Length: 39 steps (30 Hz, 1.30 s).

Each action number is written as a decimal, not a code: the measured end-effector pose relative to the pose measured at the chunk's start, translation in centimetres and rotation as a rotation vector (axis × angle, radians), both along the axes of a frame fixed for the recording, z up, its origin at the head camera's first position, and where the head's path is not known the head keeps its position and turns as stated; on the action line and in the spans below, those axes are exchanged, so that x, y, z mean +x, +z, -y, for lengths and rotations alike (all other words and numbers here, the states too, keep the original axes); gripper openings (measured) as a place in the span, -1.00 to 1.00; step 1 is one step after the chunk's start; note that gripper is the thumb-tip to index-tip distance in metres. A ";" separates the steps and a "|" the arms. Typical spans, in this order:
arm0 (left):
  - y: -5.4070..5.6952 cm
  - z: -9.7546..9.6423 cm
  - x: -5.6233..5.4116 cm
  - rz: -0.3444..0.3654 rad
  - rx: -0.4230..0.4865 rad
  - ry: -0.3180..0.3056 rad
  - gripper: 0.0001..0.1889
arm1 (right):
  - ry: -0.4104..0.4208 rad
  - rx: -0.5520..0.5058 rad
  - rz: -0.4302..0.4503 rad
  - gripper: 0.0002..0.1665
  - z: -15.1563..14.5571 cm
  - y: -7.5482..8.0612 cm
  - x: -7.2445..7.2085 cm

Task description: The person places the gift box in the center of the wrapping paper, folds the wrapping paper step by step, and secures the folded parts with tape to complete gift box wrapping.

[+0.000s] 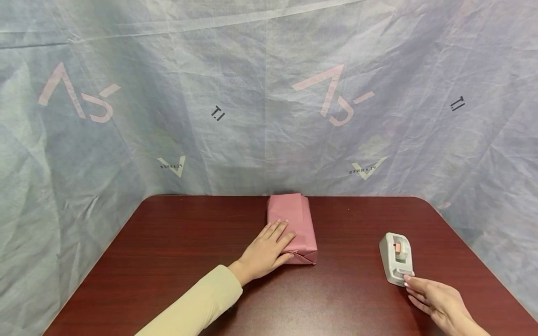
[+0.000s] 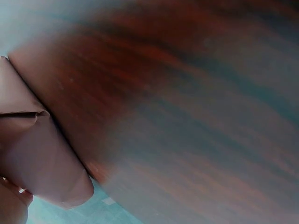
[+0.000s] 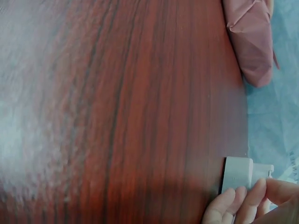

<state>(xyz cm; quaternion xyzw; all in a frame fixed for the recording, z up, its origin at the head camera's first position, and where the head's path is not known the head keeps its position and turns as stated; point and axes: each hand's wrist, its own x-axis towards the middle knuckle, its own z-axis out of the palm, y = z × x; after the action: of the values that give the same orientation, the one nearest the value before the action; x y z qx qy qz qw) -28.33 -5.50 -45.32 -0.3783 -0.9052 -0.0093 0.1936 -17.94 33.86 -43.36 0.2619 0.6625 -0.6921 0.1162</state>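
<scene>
A box-shaped parcel in pink wrapping paper (image 1: 294, 210) lies lengthwise at the table's far middle, its near end folded into flaps. My left hand (image 1: 262, 252) rests on top of it near that end, fingers spread. The left wrist view shows the folded end of the parcel (image 2: 51, 158) at the left edge. To the right stands a white tape dispenser (image 1: 390, 261) holding a roll of clear tape (image 1: 404, 249). My right hand (image 1: 439, 298) pinches with thumb and forefinger at its cutter end; in the right wrist view the fingers (image 3: 252, 200) hide the tape's end.
Both things stand on a dark red wood-grain table (image 1: 344, 298) with rounded far corners. Grey printed sheeting (image 1: 265, 93) hangs close behind the table and along both sides. Table surface lies between the parcel and the dispenser.
</scene>
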 end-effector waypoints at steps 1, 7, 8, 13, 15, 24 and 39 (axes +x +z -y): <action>0.0 0.0 0.0 0.003 0.000 0.001 -0.44 | -0.006 -0.002 -0.011 -0.90 0.1 -0.1 0.0; 0.0 0.0 0.0 0.004 0.000 0.000 -0.44 | -0.055 -0.001 -0.080 -0.80 0.5 -0.8 0.4; 0.0 0.0 0.0 0.000 0.000 -0.002 -0.44 | -0.055 -0.011 -0.087 -0.78 0.5 -0.9 0.4; 0.0 0.1 0.0 -0.008 -0.003 -0.003 -0.44 | 0.012 -0.018 -0.061 -0.84 0.2 -0.7 0.6; 0.0 0.1 0.0 -0.003 -0.005 -0.001 -0.44 | 0.067 0.027 -0.047 -0.94 0.3 -0.4 0.7; -0.2 -0.1 -0.1 0.013 0.017 -0.002 -0.44 | 0.248 0.215 -0.157 -0.65 4.2 1.7 0.4; -0.1 0.0 -0.1 0.064 0.115 -0.020 -0.35 | 0.184 0.356 -0.646 -0.73 15.3 1.7 -2.6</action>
<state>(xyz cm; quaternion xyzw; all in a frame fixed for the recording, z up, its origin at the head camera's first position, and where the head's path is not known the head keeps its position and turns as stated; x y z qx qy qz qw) -28.44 -5.49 -45.38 -0.3751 -0.9050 -0.0756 0.1859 -20.51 18.56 -41.70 -0.0142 0.7957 -0.5996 -0.0843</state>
